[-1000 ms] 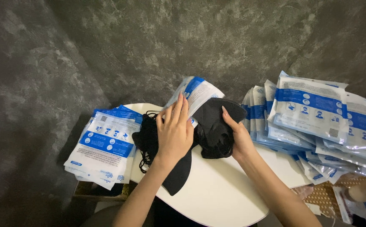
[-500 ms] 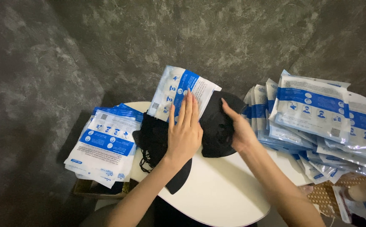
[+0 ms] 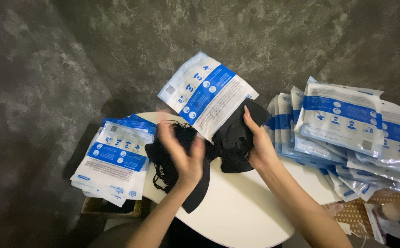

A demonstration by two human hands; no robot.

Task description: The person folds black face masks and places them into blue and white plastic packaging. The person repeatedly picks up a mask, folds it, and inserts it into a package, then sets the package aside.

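Right hand (image 3: 257,147) grasps a black mask (image 3: 236,140) together with a white-and-blue pouch (image 3: 207,94), which is raised and tilted above the round white counter (image 3: 241,206). Left hand (image 3: 181,154) is blurred over a heap of black masks (image 3: 168,160) on the counter; its grip cannot be determined. One pouch stack (image 3: 115,158) lies left, a larger stack (image 3: 347,124) right.

Round white table (image 3: 250,202), mottled grey floor (image 3: 48,69)
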